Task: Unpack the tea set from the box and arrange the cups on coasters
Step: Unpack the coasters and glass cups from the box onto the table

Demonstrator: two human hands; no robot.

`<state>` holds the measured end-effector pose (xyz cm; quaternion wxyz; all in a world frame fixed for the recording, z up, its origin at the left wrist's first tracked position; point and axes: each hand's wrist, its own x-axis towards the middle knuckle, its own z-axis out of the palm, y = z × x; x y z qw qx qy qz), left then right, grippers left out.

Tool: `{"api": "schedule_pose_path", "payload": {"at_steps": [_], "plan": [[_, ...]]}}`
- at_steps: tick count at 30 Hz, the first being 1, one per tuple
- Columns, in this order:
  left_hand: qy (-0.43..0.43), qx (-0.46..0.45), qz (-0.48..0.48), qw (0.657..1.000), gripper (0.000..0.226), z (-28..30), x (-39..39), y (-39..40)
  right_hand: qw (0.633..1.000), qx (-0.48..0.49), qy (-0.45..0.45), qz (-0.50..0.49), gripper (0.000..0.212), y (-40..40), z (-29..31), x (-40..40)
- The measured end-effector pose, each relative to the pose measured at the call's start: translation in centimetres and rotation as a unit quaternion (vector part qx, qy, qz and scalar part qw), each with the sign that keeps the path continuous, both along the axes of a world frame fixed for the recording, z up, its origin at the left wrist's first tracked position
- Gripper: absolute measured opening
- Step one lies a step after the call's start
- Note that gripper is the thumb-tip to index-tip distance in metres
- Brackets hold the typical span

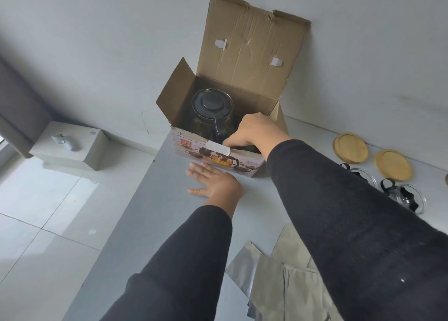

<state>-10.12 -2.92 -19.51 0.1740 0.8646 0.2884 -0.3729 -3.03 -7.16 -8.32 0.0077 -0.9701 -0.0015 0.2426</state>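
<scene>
An open cardboard box (242, 54) stands at the far edge of the grey table, its lid flap leaning on the wall. Inside it sits a glass teapot (212, 105) with a black lid and handle. My right hand (254, 131) reaches into the box's right side, fingers curled down inside; what they touch is hidden. My left hand (213, 182) lies flat on the table just in front of the box. To the right lie two round wooden coasters (350, 148) (392, 165), with two glass cups with black handles (361, 175) (404, 197) standing beside them on the table.
The grey table (150, 223) ends at its left edge, with a tiled floor below. Flat paper and foil wrappings (278, 284) lie near the front right. A white block with a small white object (70, 143) stands on the floor at left.
</scene>
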Motion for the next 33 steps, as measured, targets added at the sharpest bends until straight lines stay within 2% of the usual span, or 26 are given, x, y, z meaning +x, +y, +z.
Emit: {"api": "schedule_pose_path", "payload": {"at_steps": [2, 5, 9, 12, 17, 20, 24, 29, 33], "plan": [[-0.005, -0.002, -0.003, 1.0, 0.121, 0.1, -0.1, 0.0, 0.999, 0.02, -0.028, -0.009, 0.053, -0.2, 0.7, -0.2], [-0.015, -0.001, -0.009, 1.0, 0.119, 0.2, -0.3, 0.0, 0.995, 0.05, -0.087, -0.014, 0.068, -0.7, 1.3, -0.7], [-0.043, -0.004, 0.002, 0.999, 0.109, 0.1, -0.5, 0.1, 0.961, 0.175, -0.208, -0.042, 0.092, -2.2, 0.5, -2.0], [-0.069, -0.003, 0.005, 0.998, 0.107, 0.0, -1.0, 0.1, 0.913, 0.269, -0.293, -0.093, 0.099, -3.5, -0.5, -3.5], [-0.119, -0.034, 0.031, 0.992, 0.101, 0.5, -2.6, -1.5, 0.802, 0.377, -0.432, -0.166, 0.08, -5.9, -1.3, -6.4], [-0.145, -0.049, 0.036, 0.988, 0.098, 1.2, -3.3, -4.2, 0.747, 0.387, -0.496, -0.216, 0.081, -7.8, -2.1, -8.3], [-0.153, -0.05, 0.019, 0.987, 0.101, 2.1, -3.8, -8.8, 0.702, 0.375, -0.532, -0.289, 0.083, -12.5, -3.9, -11.4], [-0.157, -0.047, -0.056, 0.985, 0.102, 1.8, -5.8, -14.2, 0.689, 0.335, -0.543, -0.345, 0.085, -20.0, -6.7, -16.0], [-0.159, -0.049, -0.117, 0.979, 0.108, 1.6, -7.8, -18.9, 0.701, 0.312, -0.54, -0.346, 0.081, -25.9, -9.2, -19.8]]}}
